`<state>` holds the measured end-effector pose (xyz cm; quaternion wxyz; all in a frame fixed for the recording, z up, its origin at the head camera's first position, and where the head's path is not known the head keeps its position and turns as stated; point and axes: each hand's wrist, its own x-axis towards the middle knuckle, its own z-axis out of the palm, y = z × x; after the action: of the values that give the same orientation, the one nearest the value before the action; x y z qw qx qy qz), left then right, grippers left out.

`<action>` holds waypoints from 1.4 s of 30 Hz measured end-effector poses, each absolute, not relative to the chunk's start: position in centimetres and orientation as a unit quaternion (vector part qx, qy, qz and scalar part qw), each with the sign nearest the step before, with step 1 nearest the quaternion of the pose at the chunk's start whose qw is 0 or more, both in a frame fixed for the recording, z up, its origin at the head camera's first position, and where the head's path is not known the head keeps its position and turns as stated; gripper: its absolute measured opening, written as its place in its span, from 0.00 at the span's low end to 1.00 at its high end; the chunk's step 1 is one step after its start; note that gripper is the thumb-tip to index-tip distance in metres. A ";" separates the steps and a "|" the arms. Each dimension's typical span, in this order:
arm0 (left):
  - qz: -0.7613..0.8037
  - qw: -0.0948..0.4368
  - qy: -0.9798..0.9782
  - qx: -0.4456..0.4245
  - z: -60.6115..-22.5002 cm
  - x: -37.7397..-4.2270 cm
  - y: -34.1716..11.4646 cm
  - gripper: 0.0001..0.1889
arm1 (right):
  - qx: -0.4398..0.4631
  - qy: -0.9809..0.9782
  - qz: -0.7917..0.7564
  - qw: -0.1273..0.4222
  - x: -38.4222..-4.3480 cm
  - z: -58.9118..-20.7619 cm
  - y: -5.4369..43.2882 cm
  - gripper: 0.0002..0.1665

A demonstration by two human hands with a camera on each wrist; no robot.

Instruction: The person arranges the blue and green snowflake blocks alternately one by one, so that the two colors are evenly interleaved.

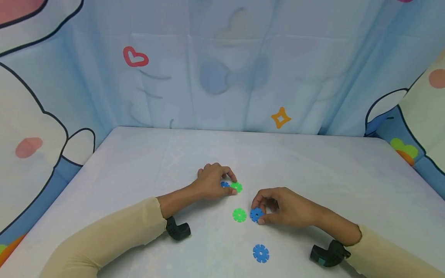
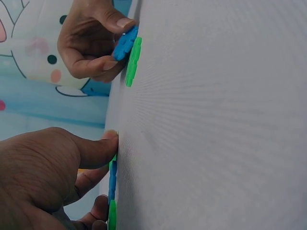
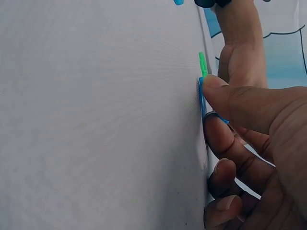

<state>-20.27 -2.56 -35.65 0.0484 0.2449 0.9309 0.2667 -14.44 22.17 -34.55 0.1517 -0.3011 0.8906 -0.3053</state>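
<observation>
My left hand [image 1: 213, 182] pinches a green notched disc [image 1: 236, 187] between thumb and finger, low over the white table. Beside that disc, partly under the hand, is a blue disc [image 1: 225, 184]. The left wrist view shows another green disc [image 2: 112, 215] beyond the blue one, in line with it; whether they are joined I cannot tell. My right hand [image 1: 290, 206] grips a blue notched disc [image 1: 256, 214] by its edges, slightly tilted in the left wrist view. Just left of it lies a loose green disc [image 1: 239, 215].
Another blue notched disc [image 1: 260, 253] lies flat nearer the front of the table [image 1: 167, 158]. A black wrist camera sits on each arm, the left [image 1: 178, 229] and the right [image 1: 328, 255]. A printed light-blue curtain [image 1: 187, 81] hangs behind the table's far edge.
</observation>
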 end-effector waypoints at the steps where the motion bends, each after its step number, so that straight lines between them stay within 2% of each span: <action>1: 0.266 0.049 0.931 0.245 -35.7 -20.3 -2.6 0.13 | -0.303 0.890 -0.306 0.151 -14.5 -34.6 22.2 0.15; 12: 0.277 0.070 0.927 0.245 -35.5 -20.1 -2.7 0.15 | -0.301 0.891 -0.302 0.153 -14.5 -34.5 22.2 0.15; 42: 0.294 0.051 0.920 0.253 -35.7 -20.5 -2.9 0.12 | -0.282 0.880 -0.343 0.171 -14.6 -34.5 22.5 0.18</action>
<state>-20.46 -2.85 -35.70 0.0513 0.2534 0.9203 0.2936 -14.57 22.46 -34.50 0.1707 -0.2819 0.8797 -0.3429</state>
